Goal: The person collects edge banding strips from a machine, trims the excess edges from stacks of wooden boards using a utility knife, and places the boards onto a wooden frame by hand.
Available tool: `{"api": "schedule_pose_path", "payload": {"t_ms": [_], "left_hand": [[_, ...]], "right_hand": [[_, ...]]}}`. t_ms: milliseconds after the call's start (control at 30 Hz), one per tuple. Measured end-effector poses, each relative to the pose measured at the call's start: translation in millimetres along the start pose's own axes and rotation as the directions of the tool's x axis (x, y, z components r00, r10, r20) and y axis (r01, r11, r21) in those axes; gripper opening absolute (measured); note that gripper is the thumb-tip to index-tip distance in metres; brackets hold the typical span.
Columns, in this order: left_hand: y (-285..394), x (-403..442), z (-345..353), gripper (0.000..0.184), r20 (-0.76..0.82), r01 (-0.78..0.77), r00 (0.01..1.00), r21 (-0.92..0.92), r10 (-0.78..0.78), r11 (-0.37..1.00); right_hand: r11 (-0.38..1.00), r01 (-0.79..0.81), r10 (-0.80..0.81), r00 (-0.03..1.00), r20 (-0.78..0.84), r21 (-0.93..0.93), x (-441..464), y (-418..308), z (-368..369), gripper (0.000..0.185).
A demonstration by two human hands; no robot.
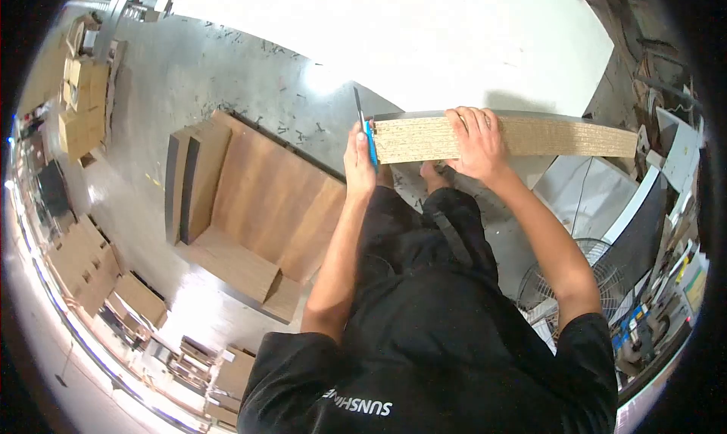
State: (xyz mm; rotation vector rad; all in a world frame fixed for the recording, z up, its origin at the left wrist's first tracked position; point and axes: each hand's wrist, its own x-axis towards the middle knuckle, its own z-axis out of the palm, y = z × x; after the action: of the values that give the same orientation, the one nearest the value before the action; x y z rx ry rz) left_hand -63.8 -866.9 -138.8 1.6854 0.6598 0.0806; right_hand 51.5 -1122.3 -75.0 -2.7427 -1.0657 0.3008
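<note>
My left hand is closed round a blue utility knife, its long blade sticking out past the fingers, away from me. The knife is right at the left end of a long piece of chipboard, whose raw, layered-looking edge faces up at me. Over that chipboard, left of its middle, my right hand is clamped with its fingers across the far side. Whether the piece is one thick board or several stacked together I cannot tell. The fingertips of the left hand are partly hidden.
Ahead lies a large white table top. On the floor to the left stands a wood-grain panel assembly with upright boards. A wire fan is near my right elbow, beside cluttered shelving. Dark scraps litter the floor; cartons stand far left.
</note>
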Motion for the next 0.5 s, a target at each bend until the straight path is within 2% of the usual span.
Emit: {"api": "schedule_pose_path", "payload": {"t_ms": [33, 133, 167, 267, 300, 400, 500], "left_hand": [[6, -1, -6, 0.066, 0.082, 0.152, 0.985, -0.033, -0.149, 0.988], [11, 7, -15, 0.064, 0.128, 0.133, 0.983, 0.022, -0.135, 0.991], [13, 9, -17, 0.063, 0.124, 0.174, 0.978, -0.064, -0.166, 0.983], [3, 10, -4, 0.065, 0.037, 0.044, 0.998, 0.029, -0.045, 0.999], [3, 11, -2, 0.062, -0.001, 0.046, 0.999, 0.061, -0.046, 0.997], [5, 12, -12, 0.061, 0.108, 0.068, 0.992, -0.024, -0.065, 0.997], [9, 13, -6, 0.059, 0.056, 0.05, 0.997, 0.001, -0.05, 0.999]], "right_hand": [[1.0, -0.007, 0.007, 1.0, 0.013, 0.008, 0, -1, -1, 0.097], [1.0, -0.011, 0.011, 1.0, 0.026, 0.004, -1, -1, 0, 0.099], [1.0, -0.001, 0.001, 1.0, 0.015, -0.013, -1, 0, 2, 0.099], [0.999, 0.005, -0.005, 1.0, 0.005, -0.035, -2, 1, 3, 0.099], [0.999, 0.003, -0.003, 1.0, 0.006, -0.037, -2, 1, 2, 0.1], [0.998, 0.01, -0.01, 1.0, 0.005, -0.061, -2, 0, 2, 0.098], [1.0, -0.023, 0.024, 0.999, 0.029, -0.018, -3, -2, 1, 0.098]]}}
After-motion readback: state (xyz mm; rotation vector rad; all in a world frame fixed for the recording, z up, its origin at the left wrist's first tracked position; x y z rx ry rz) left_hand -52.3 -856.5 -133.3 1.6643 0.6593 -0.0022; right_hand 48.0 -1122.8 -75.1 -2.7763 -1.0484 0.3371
